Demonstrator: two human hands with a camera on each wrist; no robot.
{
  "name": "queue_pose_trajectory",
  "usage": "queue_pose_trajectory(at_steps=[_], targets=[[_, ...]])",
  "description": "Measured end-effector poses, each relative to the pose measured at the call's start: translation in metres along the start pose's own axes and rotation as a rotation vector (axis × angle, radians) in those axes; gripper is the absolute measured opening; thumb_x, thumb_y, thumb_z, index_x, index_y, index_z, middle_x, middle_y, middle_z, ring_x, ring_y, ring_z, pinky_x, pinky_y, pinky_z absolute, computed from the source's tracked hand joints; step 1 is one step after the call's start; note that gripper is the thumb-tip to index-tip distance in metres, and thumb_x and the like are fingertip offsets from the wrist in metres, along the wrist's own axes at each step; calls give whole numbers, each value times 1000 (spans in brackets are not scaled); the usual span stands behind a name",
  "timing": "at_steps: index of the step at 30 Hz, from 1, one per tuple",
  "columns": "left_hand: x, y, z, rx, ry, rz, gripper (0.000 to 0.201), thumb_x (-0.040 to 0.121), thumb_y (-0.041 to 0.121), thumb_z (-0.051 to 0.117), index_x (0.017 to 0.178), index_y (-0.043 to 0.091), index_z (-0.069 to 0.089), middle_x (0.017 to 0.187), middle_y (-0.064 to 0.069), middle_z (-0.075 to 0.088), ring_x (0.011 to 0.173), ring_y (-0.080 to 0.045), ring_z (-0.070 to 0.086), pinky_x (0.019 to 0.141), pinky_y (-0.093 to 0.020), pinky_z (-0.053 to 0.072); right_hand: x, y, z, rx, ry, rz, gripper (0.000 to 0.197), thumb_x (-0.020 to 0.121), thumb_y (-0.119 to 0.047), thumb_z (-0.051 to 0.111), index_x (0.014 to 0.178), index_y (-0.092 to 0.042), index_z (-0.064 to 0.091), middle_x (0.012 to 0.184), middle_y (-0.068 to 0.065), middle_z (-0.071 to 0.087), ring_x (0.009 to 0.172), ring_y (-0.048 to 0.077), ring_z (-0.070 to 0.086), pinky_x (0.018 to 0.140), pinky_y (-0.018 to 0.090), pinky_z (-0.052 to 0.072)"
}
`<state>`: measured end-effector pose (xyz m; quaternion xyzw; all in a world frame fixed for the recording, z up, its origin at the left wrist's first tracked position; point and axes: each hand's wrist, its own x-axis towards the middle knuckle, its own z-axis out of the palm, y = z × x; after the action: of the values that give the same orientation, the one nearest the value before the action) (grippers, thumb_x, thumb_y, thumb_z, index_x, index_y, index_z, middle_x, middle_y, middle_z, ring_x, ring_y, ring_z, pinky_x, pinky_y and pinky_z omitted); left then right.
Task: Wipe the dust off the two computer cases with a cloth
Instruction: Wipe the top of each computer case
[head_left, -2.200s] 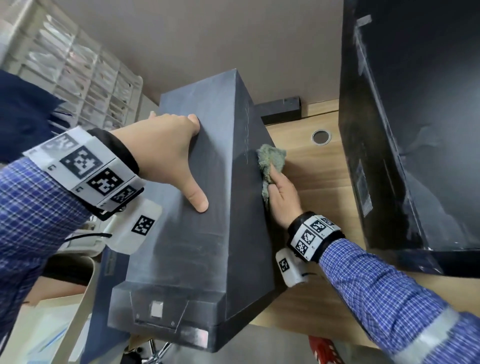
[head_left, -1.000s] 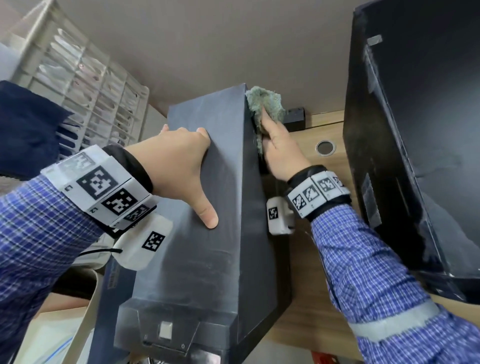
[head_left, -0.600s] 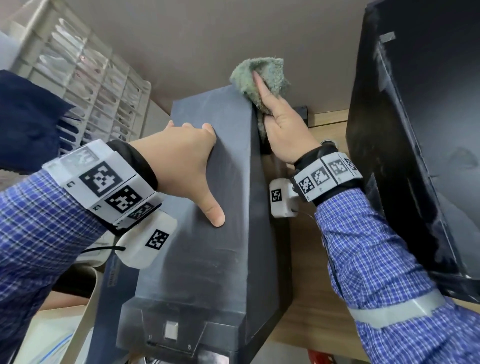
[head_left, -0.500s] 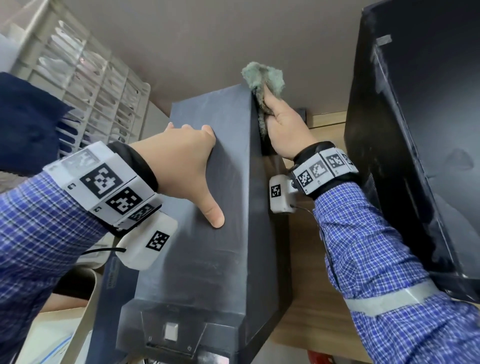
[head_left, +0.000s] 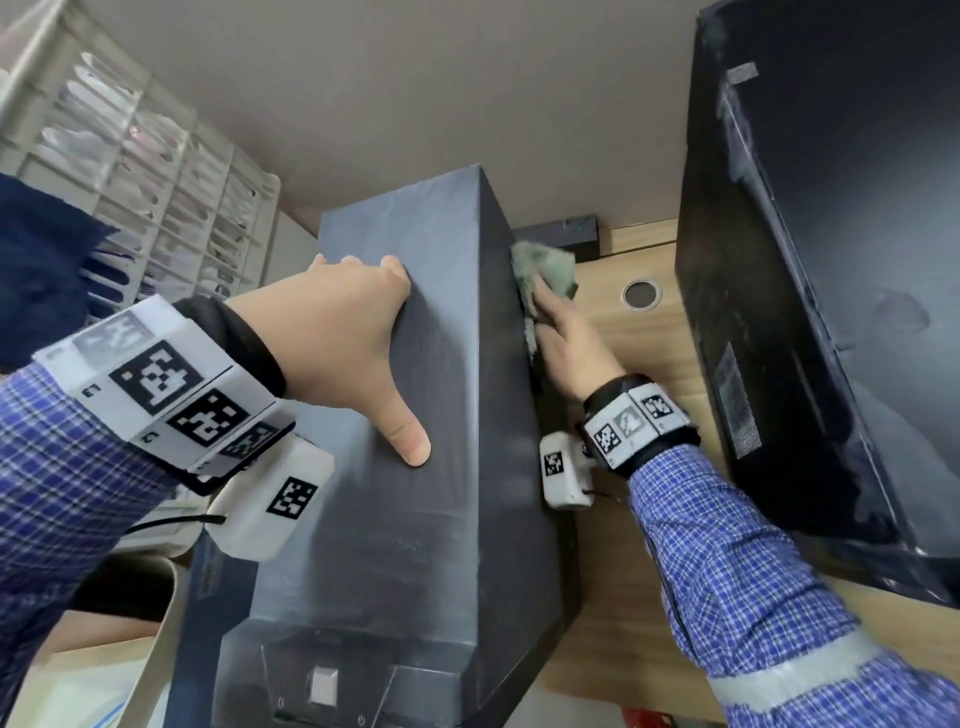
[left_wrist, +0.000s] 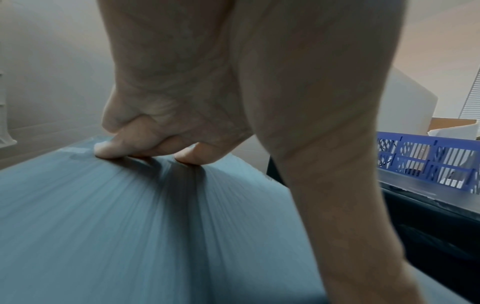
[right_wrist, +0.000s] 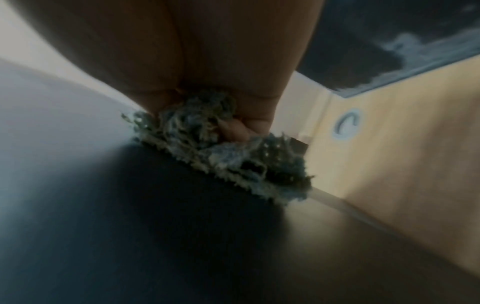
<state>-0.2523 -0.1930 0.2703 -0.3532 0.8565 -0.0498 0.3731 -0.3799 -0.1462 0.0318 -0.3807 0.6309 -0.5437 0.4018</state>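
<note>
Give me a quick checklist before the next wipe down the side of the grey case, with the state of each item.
1. Cloth held by right hand: ok.
2. Cloth flat against side of grey case: ok.
3. Left hand steadying case top: ok.
4. Desk beside the case free for the stroke: ok.
5. Side panel below the cloth dust-free: cannot tell, in shadow.
6. Black case wiped: not ok, dust smears show.

The left hand (head_left: 343, 332) lies spread on the grey case (head_left: 405, 415), fingers hooked over its 9 o'clock edge, thumb pointing toward 6 o'clock. The right hand (head_left: 563, 345) reaches toward 12 o'clock, pressing the bunched cloth (head_left: 545, 267) against the case's side.
</note>
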Motion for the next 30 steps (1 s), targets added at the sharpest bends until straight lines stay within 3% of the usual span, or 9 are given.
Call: queue_pose_trajectory(at_steps=[4,8,11,14,19,22,27,29,30], targets=[[-1,-1,1,-13,6,7,133,21,82,77,123,7,39,87,-1,49,82,-17,47,56,-26,23,13,-52,-10,8,8,-172,65,89,12,34,150,-11,29,139,-16,29,126,-14,21,101,-6,11],[1,-3,3,-34,9,2,130,22,79,81,122,7,40,87,-2,50,81,-16,48,58,-30,22,-28,-60,-8,61,-1,-170,60,89,11,37,144,-11,40,137,-16,37,129,-9,31,105,-1,17],[3,-2,2,-34,3,-3,130,19,80,81,120,8,41,88,-2,52,80,-17,49,52,-21,24,-82,-48,-5,34,-65,-124,63,90,9,41,138,-33,38,124,-32,41,115,-30,32,98,-6,19],[6,-4,2,-36,11,17,137,12,85,77,120,9,41,88,-3,50,79,-18,49,53,-28,34,-107,-37,-1,104,-125,-49,65,93,7,41,131,-45,34,119,-32,43,110,-34,32,96,-7,19],[3,-4,2,-33,-3,13,135,17,82,80,123,9,38,89,-2,48,79,-19,52,51,-20,26,-57,-41,-8,12,-85,-46,56,96,3,38,147,-19,35,131,-15,40,115,-21,30,92,-11,14],[4,-6,3,-23,5,19,139,13,85,77,123,9,38,89,-2,48,78,-18,51,53,-28,36,-16,-35,-10,-6,-68,-39,59,96,3,37,150,-18,29,135,-18,33,128,-9,24,93,-11,11],[5,-6,3,-1,8,25,139,10,87,73,121,10,39,88,-2,49,74,-17,51,58,-33,45,30,28,-5,-15,-87,140,62,91,-2,38,149,-26,34,143,-8,43,134,9,36,110,16,25],[6,-6,3,11,7,26,140,11,87,74,122,10,39,88,-2,49,74,-17,51,59,-34,46,36,57,-1,-74,-104,251,61,92,-11,43,148,-35,33,143,4,46,130,25,45,105,27,36],[6,-7,3,12,6,25,140,11,87,74,122,10,39,88,-2,49,73,-17,52,58,-34,46,36,68,2,-127,-101,310,61,93,-13,44,148,-39,32,141,8,47,126,28,48,99,26,37]])
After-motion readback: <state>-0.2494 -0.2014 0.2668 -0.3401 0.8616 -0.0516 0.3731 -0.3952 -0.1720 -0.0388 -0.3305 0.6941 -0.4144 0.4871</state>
